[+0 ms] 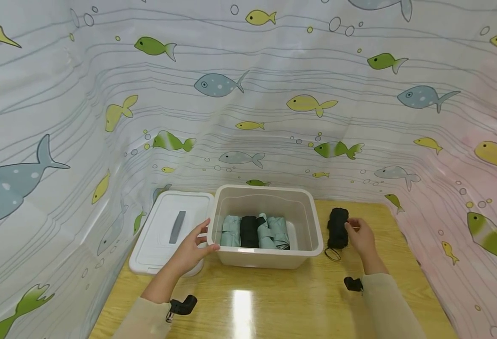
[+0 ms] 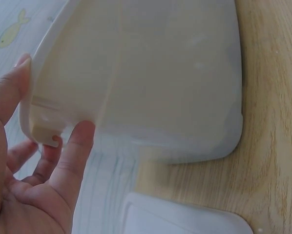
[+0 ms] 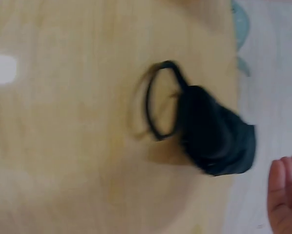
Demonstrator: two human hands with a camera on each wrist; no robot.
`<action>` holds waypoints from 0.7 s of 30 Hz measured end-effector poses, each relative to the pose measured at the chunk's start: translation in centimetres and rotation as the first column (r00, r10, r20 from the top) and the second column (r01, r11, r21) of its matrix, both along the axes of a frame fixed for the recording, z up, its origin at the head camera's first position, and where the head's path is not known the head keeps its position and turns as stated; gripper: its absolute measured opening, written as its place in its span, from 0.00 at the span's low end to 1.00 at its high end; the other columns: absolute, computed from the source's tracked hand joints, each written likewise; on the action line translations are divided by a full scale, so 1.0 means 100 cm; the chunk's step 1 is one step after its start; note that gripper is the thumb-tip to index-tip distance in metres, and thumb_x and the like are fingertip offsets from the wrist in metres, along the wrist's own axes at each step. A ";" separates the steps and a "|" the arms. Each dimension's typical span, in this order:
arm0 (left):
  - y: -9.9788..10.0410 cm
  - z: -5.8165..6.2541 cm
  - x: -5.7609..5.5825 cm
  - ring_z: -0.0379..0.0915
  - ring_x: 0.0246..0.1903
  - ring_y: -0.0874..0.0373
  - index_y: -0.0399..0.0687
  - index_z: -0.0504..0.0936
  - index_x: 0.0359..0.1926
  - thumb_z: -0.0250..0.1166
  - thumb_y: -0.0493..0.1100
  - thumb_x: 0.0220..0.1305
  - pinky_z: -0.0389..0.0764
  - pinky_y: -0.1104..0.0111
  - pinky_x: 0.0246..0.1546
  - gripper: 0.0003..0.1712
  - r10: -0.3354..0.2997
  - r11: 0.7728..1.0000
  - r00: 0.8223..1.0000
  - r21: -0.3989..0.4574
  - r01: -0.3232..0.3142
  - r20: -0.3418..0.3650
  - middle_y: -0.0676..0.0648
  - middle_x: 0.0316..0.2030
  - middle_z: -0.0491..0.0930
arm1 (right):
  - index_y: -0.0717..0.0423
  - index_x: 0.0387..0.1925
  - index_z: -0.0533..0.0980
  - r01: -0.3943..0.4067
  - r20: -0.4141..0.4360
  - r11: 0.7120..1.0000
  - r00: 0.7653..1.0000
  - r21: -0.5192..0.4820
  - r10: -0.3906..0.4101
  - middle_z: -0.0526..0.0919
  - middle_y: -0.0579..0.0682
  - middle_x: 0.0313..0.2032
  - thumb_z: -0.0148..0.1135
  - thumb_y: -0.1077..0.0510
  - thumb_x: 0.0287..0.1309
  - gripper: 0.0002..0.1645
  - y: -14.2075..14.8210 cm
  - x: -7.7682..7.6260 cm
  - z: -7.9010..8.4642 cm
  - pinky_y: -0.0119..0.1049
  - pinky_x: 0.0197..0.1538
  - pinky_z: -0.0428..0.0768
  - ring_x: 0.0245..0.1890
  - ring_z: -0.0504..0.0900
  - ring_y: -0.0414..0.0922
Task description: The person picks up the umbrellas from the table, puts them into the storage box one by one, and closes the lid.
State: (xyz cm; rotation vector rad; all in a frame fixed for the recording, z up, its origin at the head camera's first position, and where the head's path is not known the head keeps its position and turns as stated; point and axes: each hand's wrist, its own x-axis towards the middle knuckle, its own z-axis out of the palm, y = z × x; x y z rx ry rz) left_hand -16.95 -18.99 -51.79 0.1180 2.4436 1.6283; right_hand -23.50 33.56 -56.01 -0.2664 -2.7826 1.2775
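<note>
Looks like we've got four folded umbrellas (image 1: 249, 231) binned, one black umbrella (image 1: 338, 229) left near the back edge of the tabletop (image 1: 299, 294), lid (image 1: 155, 245) off; left hand (image 1: 192, 252) pinching the bin (image 1: 265, 259), right hand (image 1: 362, 238) loosely extended.

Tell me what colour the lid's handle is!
The handle is grey; it shows best in the head view.

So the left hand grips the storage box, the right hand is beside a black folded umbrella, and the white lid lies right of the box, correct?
Not quite: the head view shows the white lid left of the storage box. The left hand does grip the box, and the right hand is beside a black folded umbrella.
</note>
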 end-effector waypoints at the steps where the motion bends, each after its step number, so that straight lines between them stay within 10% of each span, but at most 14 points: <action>1: 0.000 0.000 0.000 0.67 0.65 0.39 0.53 0.52 0.79 0.74 0.51 0.61 0.74 0.48 0.59 0.53 0.002 1.000 1.000 -0.003 -0.002 0.003 0.36 0.69 0.63 | 0.66 0.64 0.67 0.006 -0.009 1.000 1.000 -0.005 -0.006 0.71 0.68 0.58 0.48 0.48 0.77 0.28 0.001 0.000 -0.005 0.59 0.55 0.73 0.57 0.71 0.64; 21: 0.000 0.001 0.001 0.67 0.65 0.39 0.53 0.53 0.79 0.73 0.51 0.61 0.74 0.47 0.59 0.53 0.007 1.000 1.000 -0.010 -0.007 -0.005 0.36 0.68 0.63 | 0.66 0.77 0.46 0.053 0.128 0.986 0.991 -0.160 -0.032 0.54 0.74 0.69 0.53 0.48 0.75 0.44 0.007 -0.002 -0.051 0.62 0.65 0.66 0.67 0.61 0.68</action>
